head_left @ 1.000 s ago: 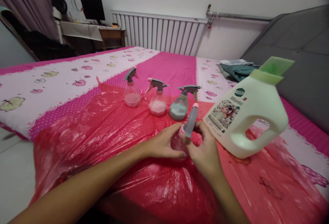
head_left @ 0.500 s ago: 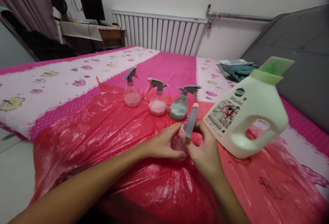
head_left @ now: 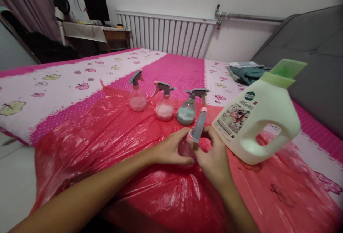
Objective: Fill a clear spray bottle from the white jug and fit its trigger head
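Note:
My left hand [head_left: 174,149] is wrapped round the clear body of a spray bottle [head_left: 198,127] with a grey and pink trigger head. At its neck, just under the head, my right hand [head_left: 214,154] grips the same bottle; some fingertips are hidden behind it. Beyond my hands three more spray bottles stand in a row: a pink one [head_left: 138,102], another pink one [head_left: 164,111] and a greenish one [head_left: 185,114], each partly filled. To the right of my right hand a large pale green detergent jug [head_left: 264,118] leans with its green cap on.
Red plastic sheeting [head_left: 88,143] lies crumpled over the bed [head_left: 184,69] beneath the bottles. Folded clothes [head_left: 248,73] rest near the grey headboard [head_left: 308,47]. A radiator [head_left: 166,33] and a desk with a monitor [head_left: 95,8] stand at the back.

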Demonstrator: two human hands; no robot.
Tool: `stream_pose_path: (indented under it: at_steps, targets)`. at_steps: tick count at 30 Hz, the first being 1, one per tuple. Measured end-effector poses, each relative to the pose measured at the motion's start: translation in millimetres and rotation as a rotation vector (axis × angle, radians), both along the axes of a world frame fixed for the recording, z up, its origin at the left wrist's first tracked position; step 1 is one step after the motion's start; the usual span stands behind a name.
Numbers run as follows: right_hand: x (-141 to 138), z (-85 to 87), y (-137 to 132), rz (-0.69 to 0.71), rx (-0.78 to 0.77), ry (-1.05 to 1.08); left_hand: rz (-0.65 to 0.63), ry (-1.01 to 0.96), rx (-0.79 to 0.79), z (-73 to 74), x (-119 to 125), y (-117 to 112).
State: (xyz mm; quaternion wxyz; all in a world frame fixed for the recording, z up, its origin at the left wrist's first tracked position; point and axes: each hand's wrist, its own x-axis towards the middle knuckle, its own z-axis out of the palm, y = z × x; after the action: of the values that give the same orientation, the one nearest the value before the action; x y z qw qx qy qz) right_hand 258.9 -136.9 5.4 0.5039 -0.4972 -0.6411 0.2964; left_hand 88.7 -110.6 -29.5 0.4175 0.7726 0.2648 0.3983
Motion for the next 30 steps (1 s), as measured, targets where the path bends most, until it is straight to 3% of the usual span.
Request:
stream_pose_path:
  at_steps: [13, 20, 25, 30]
  targets:
    - [0.8, 3.0, -0.5, -0.044, 0.029, -0.023, -0.012, -0.025, -0.005, -2.1, 0.3, 0.1]
    - [10.0, 3.8, 1.4, 0.071, 0.067, -0.068, -0.009, 0.015, -0.04, -0.3, -2.6, 0.2]
    - [17.5, -1.0, 4.6, 0.175, -0.015, 0.015, 0.013, 0.028, -0.018, -0.2, -2.2, 0.9]
    - [9.4, -2.6, 4.2, 0.137, 0.009, 0.044, 0.023, 0.049, -0.043, 0.3, -1.0, -0.6]
